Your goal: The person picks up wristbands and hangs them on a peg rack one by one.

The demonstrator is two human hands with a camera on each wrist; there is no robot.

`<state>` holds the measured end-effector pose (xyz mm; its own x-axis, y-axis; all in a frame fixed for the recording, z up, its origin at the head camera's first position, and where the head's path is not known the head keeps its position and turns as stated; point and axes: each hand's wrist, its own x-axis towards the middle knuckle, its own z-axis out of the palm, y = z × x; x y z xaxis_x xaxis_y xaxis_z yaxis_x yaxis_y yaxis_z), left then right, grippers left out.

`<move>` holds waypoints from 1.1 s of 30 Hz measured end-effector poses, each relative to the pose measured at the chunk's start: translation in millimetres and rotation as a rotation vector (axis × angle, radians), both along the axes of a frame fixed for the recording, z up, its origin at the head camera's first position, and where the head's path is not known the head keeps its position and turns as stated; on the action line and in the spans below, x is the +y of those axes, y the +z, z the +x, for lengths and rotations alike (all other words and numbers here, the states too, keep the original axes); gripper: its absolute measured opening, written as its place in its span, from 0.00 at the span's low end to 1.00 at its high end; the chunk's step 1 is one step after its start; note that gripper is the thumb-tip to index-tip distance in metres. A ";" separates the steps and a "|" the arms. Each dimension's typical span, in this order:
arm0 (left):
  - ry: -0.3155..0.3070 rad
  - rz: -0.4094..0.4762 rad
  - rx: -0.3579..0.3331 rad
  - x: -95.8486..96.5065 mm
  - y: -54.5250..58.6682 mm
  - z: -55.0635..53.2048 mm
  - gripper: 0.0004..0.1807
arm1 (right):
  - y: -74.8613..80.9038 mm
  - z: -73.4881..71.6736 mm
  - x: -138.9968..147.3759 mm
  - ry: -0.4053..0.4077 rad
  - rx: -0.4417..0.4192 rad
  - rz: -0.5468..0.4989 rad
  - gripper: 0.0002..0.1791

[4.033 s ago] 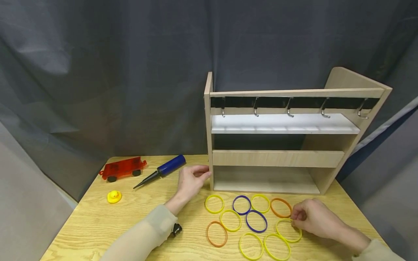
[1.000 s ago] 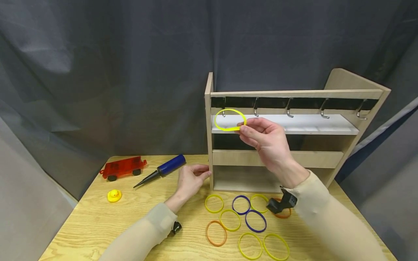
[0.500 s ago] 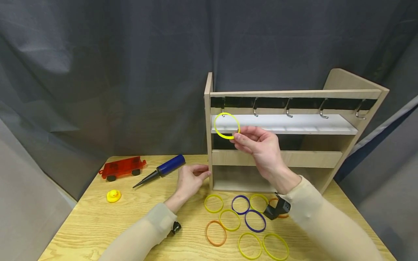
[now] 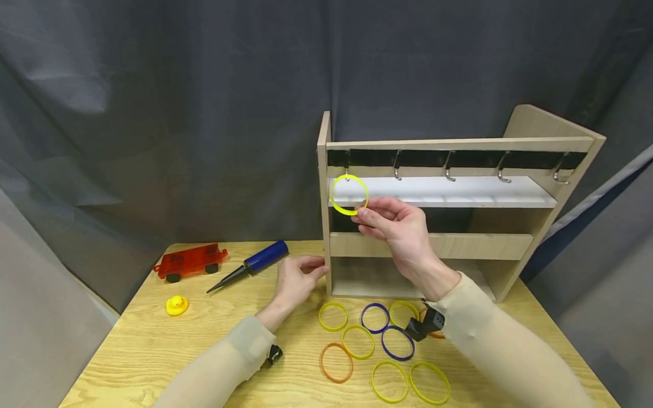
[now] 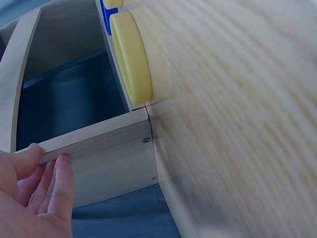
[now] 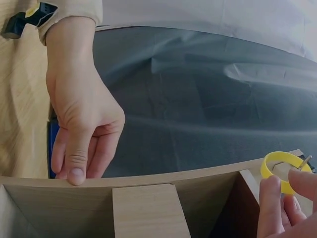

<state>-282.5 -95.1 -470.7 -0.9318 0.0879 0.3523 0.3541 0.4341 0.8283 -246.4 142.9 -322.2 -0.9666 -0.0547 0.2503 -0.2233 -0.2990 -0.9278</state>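
In the head view my right hand (image 4: pixel 408 235) pinches a thin yellow ring (image 4: pixel 342 211) between thumb and fingers. The ring stands upright at the leftmost metal hook (image 4: pixel 347 173), its top edge level with the hook's tip. The right wrist view has the hook's tip close to the yellow ring (image 6: pixel 265 168); whether it passes through, I cannot tell. My left hand (image 4: pixel 297 282) grips the left side panel of the wooden shelf (image 4: pixel 431 245) low down. In the left wrist view its thumb lies at the panel's front edge, with the fingers (image 5: pixel 60 183) on the outer face.
More yellow rings (image 4: pixel 334 303), blue rings (image 4: pixel 374 304) and an orange ring (image 4: pixel 336 381) lie before the shelf; another orange one is partly hidden by my right wrist. A blue hand pump (image 4: pixel 265 256), red toy wagon (image 4: pixel 190 262) and yellow rubber duck (image 4: pixel 177 306) lie left.
My right hand picked up a yellow ring from the table's right side and carried it up and left to the leftmost hook. The left hand keeps its hold on the panel.
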 end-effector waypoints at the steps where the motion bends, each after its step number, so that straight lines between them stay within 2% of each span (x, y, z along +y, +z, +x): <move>1: -0.001 0.001 0.000 0.0 0.2 -0.1 0.10 | -1.1 -0.1 0.4 0.001 0.003 0.009 0.09; 8: 0.002 -0.004 0.004 -0.7 0.9 -0.6 0.09 | -12.3 4.2 12.7 -0.001 -0.006 0.079 0.10; 17: 0.005 0.006 -0.007 -2.3 -0.7 -1.5 0.11 | -37.9 16.7 50.9 -0.026 -0.032 0.244 0.08; 25: 0.001 0.010 -0.010 -1.8 -0.8 -0.3 0.11 | -71.5 29.2 91.9 -0.064 -0.066 0.516 0.17; 33: -0.015 0.018 0.006 -0.1 0.0 0.0 0.11 | -109.7 37.8 129.2 -0.157 -0.056 0.763 0.14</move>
<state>-282.5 -95.3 -470.7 -0.9283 0.0951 0.3595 0.3653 0.4142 0.8337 -208.6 272.2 -431.9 -0.9874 -0.0532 0.1490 -0.1567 0.4576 -0.8752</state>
